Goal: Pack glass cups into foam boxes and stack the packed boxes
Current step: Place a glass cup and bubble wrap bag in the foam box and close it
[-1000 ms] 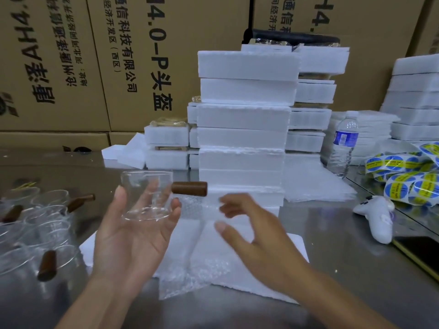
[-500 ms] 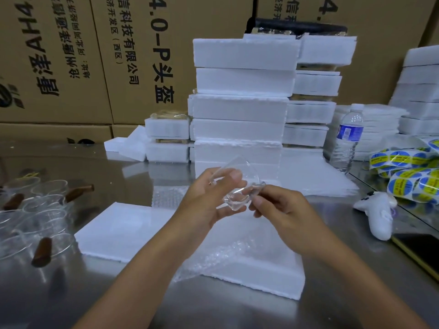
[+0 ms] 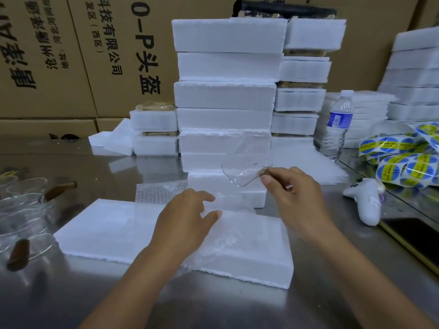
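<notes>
The right hand [image 3: 294, 195] pinches a clear glass cup [image 3: 244, 167] by its brown handle, tilted in the air. Below and beside it, the left hand [image 3: 187, 222], fingers spread and holding nothing, rests on crinkled bubble wrap [image 3: 223, 238] over a flat white foam box [image 3: 107, 231]. Beyond both rises a stack [image 3: 225, 91] of rough-edged foam boxes on the steel table [image 3: 213, 305].

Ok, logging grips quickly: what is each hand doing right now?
Left hand: open, fingers spread over the bubble wrap on the foam box.
Right hand: closed on the glass cup by its handle.
</notes>
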Tool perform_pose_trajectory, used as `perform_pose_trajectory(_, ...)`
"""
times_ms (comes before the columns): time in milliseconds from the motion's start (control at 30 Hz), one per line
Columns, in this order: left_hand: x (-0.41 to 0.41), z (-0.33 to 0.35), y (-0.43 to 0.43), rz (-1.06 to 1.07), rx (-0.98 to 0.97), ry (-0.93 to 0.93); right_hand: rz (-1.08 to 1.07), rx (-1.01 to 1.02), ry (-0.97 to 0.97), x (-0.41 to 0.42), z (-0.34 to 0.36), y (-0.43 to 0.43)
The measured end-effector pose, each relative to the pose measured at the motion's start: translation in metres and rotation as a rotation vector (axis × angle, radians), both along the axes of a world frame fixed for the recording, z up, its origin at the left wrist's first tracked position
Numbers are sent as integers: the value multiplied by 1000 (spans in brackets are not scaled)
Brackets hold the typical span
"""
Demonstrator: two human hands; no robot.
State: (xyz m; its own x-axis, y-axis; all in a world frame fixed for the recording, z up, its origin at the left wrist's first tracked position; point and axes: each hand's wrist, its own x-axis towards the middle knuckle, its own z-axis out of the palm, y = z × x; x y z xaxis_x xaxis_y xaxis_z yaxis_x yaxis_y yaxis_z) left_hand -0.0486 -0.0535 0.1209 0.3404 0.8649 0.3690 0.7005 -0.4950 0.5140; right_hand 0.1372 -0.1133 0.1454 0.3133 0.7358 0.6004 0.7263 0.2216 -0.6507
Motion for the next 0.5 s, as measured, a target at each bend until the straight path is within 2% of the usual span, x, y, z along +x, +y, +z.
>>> perform_pose_trajectory(133, 2, 4, -1, 25, 12, 14, 32, 43, 16, -4, 0, -1)
perform_pose_trajectory(300, 0, 8, -2, 38, 12, -26, 109, 79, 187, -5, 7, -3)
perform_pose_trajectory(400, -4, 10, 0, 36, 16, -155, 94, 109, 223, -3, 9, -2)
perform_pose_trajectory(500, -7, 12, -1, 28, 68, -333, 50, 126, 160, -1, 9, -2)
